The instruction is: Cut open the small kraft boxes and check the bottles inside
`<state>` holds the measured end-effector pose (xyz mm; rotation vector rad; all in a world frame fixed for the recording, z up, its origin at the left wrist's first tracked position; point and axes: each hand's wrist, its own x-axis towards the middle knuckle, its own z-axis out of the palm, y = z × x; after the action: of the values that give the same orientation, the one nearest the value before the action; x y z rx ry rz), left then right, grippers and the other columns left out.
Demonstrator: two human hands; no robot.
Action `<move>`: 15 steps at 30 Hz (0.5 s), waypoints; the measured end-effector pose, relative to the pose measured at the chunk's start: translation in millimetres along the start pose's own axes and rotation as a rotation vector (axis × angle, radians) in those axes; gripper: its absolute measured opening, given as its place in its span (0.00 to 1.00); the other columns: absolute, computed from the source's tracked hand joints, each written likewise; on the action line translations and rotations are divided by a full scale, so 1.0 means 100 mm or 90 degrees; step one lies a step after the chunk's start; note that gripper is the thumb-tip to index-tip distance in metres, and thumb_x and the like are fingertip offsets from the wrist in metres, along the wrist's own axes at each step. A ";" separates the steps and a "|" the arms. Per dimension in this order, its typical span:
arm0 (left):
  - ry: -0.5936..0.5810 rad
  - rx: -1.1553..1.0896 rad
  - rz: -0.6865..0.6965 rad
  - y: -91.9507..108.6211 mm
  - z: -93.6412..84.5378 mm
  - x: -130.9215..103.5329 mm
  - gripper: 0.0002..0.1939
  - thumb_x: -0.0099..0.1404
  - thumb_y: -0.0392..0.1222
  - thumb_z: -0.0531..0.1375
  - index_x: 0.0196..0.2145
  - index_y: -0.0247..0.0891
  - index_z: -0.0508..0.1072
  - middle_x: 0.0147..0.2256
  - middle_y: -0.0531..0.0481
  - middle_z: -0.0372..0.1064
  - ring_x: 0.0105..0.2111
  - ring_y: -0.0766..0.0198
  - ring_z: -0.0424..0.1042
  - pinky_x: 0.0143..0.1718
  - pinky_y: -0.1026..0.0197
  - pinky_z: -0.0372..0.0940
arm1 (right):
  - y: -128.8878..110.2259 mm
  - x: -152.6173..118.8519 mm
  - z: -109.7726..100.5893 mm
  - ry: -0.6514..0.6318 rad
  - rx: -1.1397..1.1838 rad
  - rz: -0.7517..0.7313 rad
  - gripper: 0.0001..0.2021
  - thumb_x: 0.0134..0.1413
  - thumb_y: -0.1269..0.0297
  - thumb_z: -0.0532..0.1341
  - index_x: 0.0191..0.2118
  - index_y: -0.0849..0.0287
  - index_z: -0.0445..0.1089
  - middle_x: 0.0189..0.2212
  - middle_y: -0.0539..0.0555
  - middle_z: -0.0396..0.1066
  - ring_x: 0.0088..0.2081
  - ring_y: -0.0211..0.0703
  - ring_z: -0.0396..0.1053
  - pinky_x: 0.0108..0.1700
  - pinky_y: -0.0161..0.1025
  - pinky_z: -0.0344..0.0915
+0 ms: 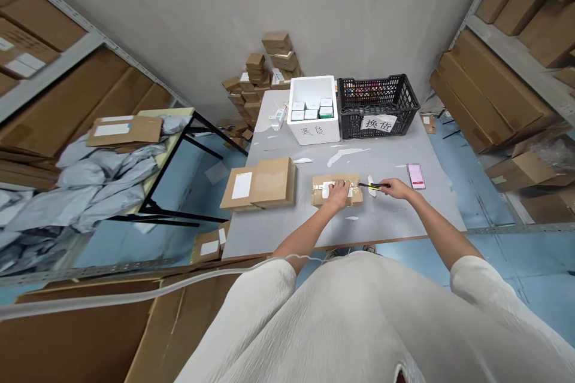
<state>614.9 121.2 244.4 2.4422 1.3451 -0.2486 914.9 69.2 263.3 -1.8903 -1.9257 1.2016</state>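
Observation:
A small taped cardboard box point(317, 192) with a white label lies on the grey table in front of me. My left hand point(338, 194) rests on its top, fingers spread over the label and pressing down. In my right hand point(395, 188) is a yellow and black utility knife point(376, 185), with the fingers closed round its handle. The knife points left, and its tip is at the right end of the box, where clear tape shows. Whether the blade has entered the tape is too small to tell.
Two larger cartons point(272, 184) lie at the table's left. Behind stand a white foam box point(313, 131) holding several small boxes and a black plastic crate point(380, 109). A phone point(415, 176) lies at right. Paper scraps dot the table point(269, 233). Shelves and a parcel-covered side table point(175, 112) flank it.

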 end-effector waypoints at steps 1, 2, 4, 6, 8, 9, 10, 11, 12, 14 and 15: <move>0.001 0.002 0.000 0.00 0.00 -0.01 0.42 0.58 0.49 0.79 0.63 0.43 0.64 0.62 0.36 0.67 0.65 0.41 0.64 0.62 0.47 0.57 | 0.00 0.04 -0.01 -0.009 -0.026 -0.005 0.17 0.68 0.52 0.61 0.51 0.55 0.81 0.36 0.52 0.80 0.36 0.44 0.73 0.38 0.35 0.65; 0.000 0.003 0.000 0.00 0.01 -0.02 0.42 0.58 0.48 0.79 0.63 0.44 0.64 0.62 0.36 0.67 0.65 0.41 0.64 0.61 0.47 0.57 | -0.01 0.08 -0.01 -0.016 -0.056 -0.010 0.16 0.68 0.52 0.61 0.50 0.55 0.81 0.36 0.52 0.80 0.37 0.44 0.73 0.39 0.35 0.64; -0.002 -0.001 0.000 -0.01 0.01 -0.02 0.42 0.58 0.48 0.79 0.63 0.44 0.65 0.61 0.37 0.68 0.64 0.41 0.65 0.61 0.48 0.57 | -0.05 0.15 -0.03 -0.022 -0.112 -0.022 0.15 0.68 0.52 0.62 0.50 0.53 0.81 0.38 0.53 0.81 0.39 0.45 0.74 0.40 0.35 0.64; -0.005 -0.009 -0.002 -0.02 0.02 -0.03 0.42 0.58 0.47 0.79 0.63 0.44 0.65 0.61 0.37 0.68 0.64 0.41 0.65 0.61 0.48 0.57 | -0.11 0.22 -0.04 -0.021 -0.150 -0.030 0.15 0.69 0.52 0.61 0.50 0.53 0.81 0.38 0.53 0.81 0.39 0.46 0.74 0.41 0.36 0.64; -0.006 -0.019 -0.002 -0.03 0.03 -0.03 0.41 0.58 0.46 0.79 0.63 0.45 0.65 0.61 0.37 0.68 0.64 0.41 0.66 0.61 0.48 0.56 | -0.18 0.27 -0.05 -0.026 -0.164 -0.037 0.16 0.69 0.51 0.61 0.49 0.54 0.81 0.37 0.54 0.81 0.38 0.45 0.73 0.40 0.35 0.64; -0.006 -0.023 -0.002 -0.03 0.03 -0.02 0.42 0.58 0.46 0.79 0.63 0.45 0.65 0.61 0.37 0.69 0.64 0.40 0.66 0.61 0.48 0.56 | -0.21 0.28 -0.05 -0.035 -0.159 -0.036 0.16 0.68 0.50 0.61 0.47 0.54 0.81 0.35 0.54 0.81 0.36 0.45 0.73 0.39 0.35 0.64; -0.005 -0.026 -0.002 -0.04 0.03 -0.02 0.42 0.58 0.46 0.79 0.63 0.45 0.65 0.61 0.37 0.69 0.64 0.40 0.66 0.62 0.48 0.56 | -0.23 0.29 -0.05 -0.050 -0.143 -0.030 0.17 0.68 0.49 0.61 0.45 0.55 0.81 0.33 0.53 0.80 0.35 0.44 0.73 0.37 0.35 0.64; -0.003 -0.028 -0.003 -0.04 0.04 -0.02 0.42 0.57 0.47 0.79 0.63 0.45 0.65 0.61 0.37 0.69 0.64 0.40 0.66 0.62 0.47 0.56 | -0.24 0.29 -0.05 -0.072 -0.117 -0.020 0.17 0.67 0.48 0.61 0.42 0.55 0.80 0.31 0.53 0.79 0.33 0.44 0.72 0.36 0.35 0.64; -0.002 -0.029 -0.004 -0.04 0.04 -0.02 0.42 0.57 0.47 0.79 0.63 0.45 0.65 0.60 0.37 0.69 0.64 0.40 0.66 0.62 0.47 0.56 | -0.24 0.27 -0.05 -0.097 -0.081 -0.007 0.18 0.67 0.46 0.61 0.40 0.55 0.80 0.30 0.53 0.78 0.32 0.43 0.72 0.35 0.36 0.64; -0.002 -0.031 -0.006 -0.04 0.04 -0.01 0.41 0.57 0.48 0.79 0.61 0.45 0.66 0.60 0.38 0.69 0.63 0.40 0.67 0.61 0.48 0.56 | -0.21 0.22 -0.05 -0.144 0.002 0.010 0.21 0.65 0.42 0.62 0.37 0.56 0.79 0.29 0.53 0.78 0.31 0.43 0.73 0.34 0.36 0.66; -0.001 -0.033 -0.006 -0.05 0.04 0.00 0.40 0.57 0.48 0.79 0.61 0.45 0.66 0.59 0.38 0.69 0.62 0.41 0.67 0.61 0.48 0.56 | -0.19 0.18 -0.05 -0.161 0.038 0.014 0.22 0.64 0.40 0.63 0.36 0.55 0.79 0.29 0.53 0.78 0.32 0.44 0.74 0.34 0.36 0.67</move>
<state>610.8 121.8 240.0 2.3928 1.3467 -0.2148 901.2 89.8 271.6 -1.8083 -1.9675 1.5526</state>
